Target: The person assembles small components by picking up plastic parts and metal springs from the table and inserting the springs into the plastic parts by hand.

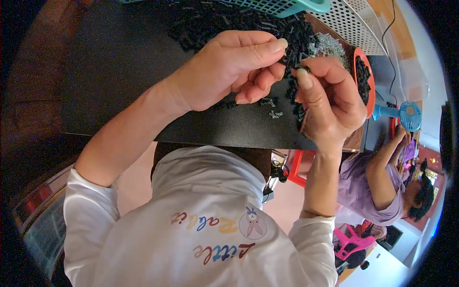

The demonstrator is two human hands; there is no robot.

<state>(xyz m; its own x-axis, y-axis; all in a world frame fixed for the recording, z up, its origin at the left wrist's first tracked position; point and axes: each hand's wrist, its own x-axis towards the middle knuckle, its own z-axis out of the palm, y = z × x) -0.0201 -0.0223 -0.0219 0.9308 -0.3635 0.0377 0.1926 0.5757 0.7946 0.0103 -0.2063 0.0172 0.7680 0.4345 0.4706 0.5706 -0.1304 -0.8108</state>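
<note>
Both my hands are raised over the dark table (143, 126), fingertips close together but apart. My left hand (239, 62) is closed in a pinch, thumb against the fingers; what it holds is too small and hidden to make out. Between the thumb and forefinger of my right hand (330, 95) is a small black piece (304, 69), mostly covered by the fingertips. Beyond the hands spreads a heap of small black parts (205, 21). A pile of small silvery springs (330, 46) lies behind my right hand. A few loose springs (276, 114) rest on the table below the left fingers.
A teal basket (267, 6) and a white perforated basket (351, 21) stand at the back. An orange tray (370, 95) of black parts sits at the right, with a small blue fan (409, 116) past it. Another person (377, 186) works farther right.
</note>
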